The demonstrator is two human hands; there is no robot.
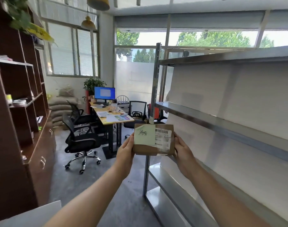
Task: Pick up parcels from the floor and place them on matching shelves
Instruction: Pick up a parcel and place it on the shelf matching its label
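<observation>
A small brown cardboard parcel (148, 149) is held up in front of me at chest height. A pale green sticky note (144, 134) with handwritten characters covers its upper left, and a white barcode label (163, 136) sits beside it. My left hand (125, 154) grips the parcel's left edge and my right hand (183, 151) grips its right edge. The grey metal shelf rack (221, 122) stands right behind and to the right of the parcel, its visible shelves bare.
A dark wooden bookcase (17, 112) lines the left wall. Black office chairs (81, 140) and a desk (113, 117) with a monitor stand ahead on the grey floor. Sacks are stacked by the window. A white sheet (33, 215) lies at lower left.
</observation>
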